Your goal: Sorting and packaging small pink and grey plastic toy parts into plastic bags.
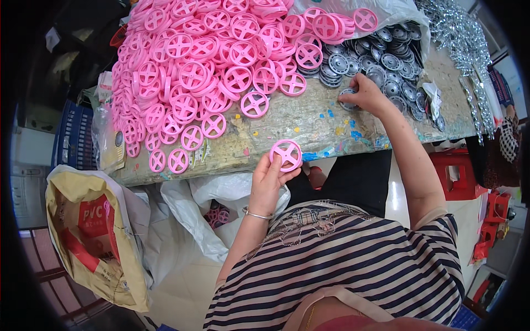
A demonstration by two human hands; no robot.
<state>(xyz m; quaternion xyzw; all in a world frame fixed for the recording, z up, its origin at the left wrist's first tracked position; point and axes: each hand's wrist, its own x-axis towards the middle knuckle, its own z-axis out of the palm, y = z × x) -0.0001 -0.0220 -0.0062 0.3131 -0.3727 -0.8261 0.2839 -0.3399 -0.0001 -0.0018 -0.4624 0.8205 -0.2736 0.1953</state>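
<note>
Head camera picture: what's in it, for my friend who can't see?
A person's left hand holds a pink wheel while the right hand touches a grey disc at a paint-spotted table. A big heap of pink wheels lies to the left, a pile of grey discs to the right.

Pale shiny floor (182, 281), red stool (469, 186)

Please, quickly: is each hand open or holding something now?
Left hand: closed, holding a pink wheel.
Right hand: touching a gray disc; firm grip cannot be told.
</note>
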